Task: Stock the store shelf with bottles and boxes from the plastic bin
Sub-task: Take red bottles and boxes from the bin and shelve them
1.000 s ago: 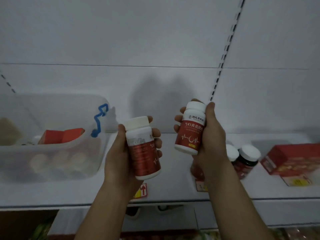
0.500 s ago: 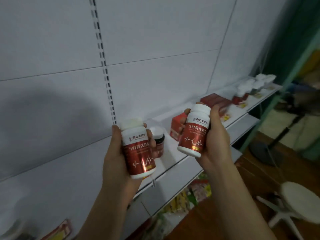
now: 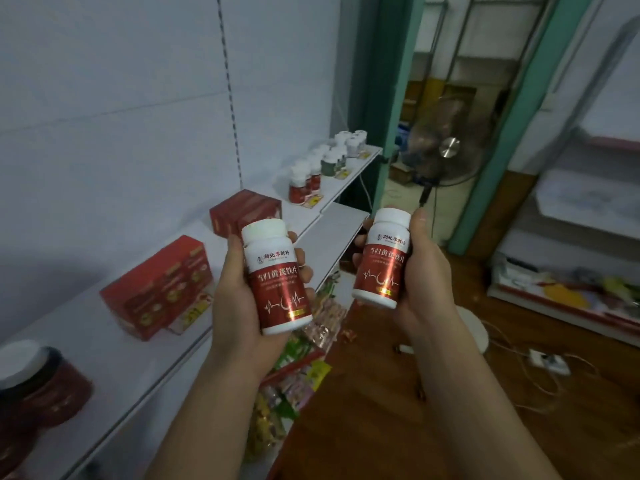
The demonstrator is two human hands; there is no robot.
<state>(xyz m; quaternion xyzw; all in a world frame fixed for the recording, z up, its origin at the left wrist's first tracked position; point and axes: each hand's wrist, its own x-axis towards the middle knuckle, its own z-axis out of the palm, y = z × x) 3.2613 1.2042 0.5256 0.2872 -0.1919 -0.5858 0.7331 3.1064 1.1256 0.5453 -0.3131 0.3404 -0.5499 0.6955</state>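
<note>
Both hands are gripping identical bottles in the air, to the right of the white shelf (image 3: 104, 341). The left hand (image 3: 242, 306) is curling its fingers round a white-capped, red-labelled bottle (image 3: 277, 282); the right hand (image 3: 422, 282) is clasping a second bottle (image 3: 382, 259), thumb along its side. Red boxes (image 3: 156, 289) are sitting on the shelf at left, with more bottles (image 3: 304, 183) standing farther along.

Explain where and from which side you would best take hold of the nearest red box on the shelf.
Take the nearest red box across its two long side faces, coming from the open aisle side. It lies flat on the shelf, the wall blocks the back, and both hands already hold bottles.
</note>
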